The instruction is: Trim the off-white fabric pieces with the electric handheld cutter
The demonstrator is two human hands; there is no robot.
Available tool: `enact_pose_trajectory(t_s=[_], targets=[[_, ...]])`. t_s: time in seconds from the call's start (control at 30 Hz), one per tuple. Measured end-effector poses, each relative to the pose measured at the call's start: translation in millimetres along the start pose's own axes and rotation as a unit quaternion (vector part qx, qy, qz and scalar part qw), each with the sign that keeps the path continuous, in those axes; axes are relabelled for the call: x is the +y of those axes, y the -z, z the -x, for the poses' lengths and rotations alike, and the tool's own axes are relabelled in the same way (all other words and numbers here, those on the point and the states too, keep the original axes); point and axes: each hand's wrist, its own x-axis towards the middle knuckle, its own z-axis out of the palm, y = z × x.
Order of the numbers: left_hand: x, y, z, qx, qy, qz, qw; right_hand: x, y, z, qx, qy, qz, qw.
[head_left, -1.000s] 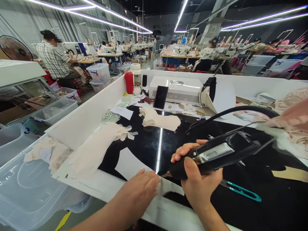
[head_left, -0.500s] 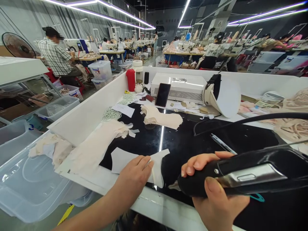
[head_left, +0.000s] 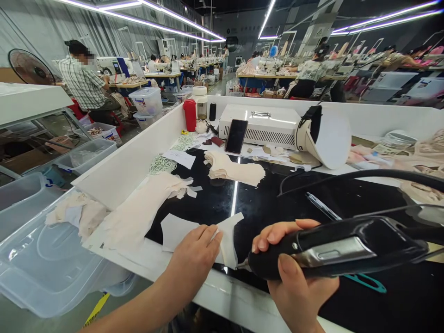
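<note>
My left hand (head_left: 196, 247) lies flat, fingers stretched, on a white curved pattern-like piece (head_left: 176, 230) with a pale cloth edge (head_left: 227, 243) showing on its right. Its palm and fingers hide the middle of the piece. In my right hand (head_left: 294, 277) is a black corded hand tool (head_left: 333, 252) with a silver plate on its side, the fingers wrapped around its front end. The tool's small metal tip (head_left: 243, 265) is at the lower right edge of the cloth; whether it touches, I cannot tell.
A stack of cream fabric pieces (head_left: 236, 170) lies on the black board (head_left: 267, 199), with a longer cream pile (head_left: 135, 210) to the left. A pen (head_left: 322, 206) and a teal tool (head_left: 369, 282) lie right. Behind stand a phone (head_left: 236, 136), white metal box (head_left: 260, 122) and visor (head_left: 329, 138).
My right hand has moved left with the black tool, bringing its metal tip up to the cloth edge. The left hand stays on the white piece. The view has shifted slightly.
</note>
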Motion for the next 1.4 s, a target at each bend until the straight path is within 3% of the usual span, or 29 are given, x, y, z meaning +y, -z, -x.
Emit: enact_pose_trajectory(t_s=[0.23, 0.4, 0.47, 0.6, 0.8, 1.17, 1.4], targets=[[5, 11.7, 4, -0.038, 0.018, -0.042, 0.998, -1, -1, 0, -0.005, 0.003, 0.010, 1.000], [5, 21.3, 7, -0.029, 0.066, -0.043, 0.997, 0, 0, -1, -0.008, 0.000, -0.002, 1.000], [4, 23.8, 7, -0.003, 0.050, -0.029, 0.998, -1, 0, -1, -0.009, 0.001, -0.001, 1.000], [6, 30.2, 4, 0.050, -0.039, 0.064, 0.996, -2, -1, 0, -0.010, -0.001, -0.006, 1.000], [18, 28.0, -2, 0.074, -0.151, 0.147, 0.975, -1, -2, 0, -0.008, -0.007, -0.010, 1.000], [3, 12.7, 1, 0.008, -0.149, 0.172, 0.974, -1, -3, -1, -0.009, -0.004, -0.010, 1.000], [-1, 7.5, 5, 0.019, -0.142, 0.154, 0.978, -3, -1, 0, -0.005, -0.009, 0.009, 1.000]])
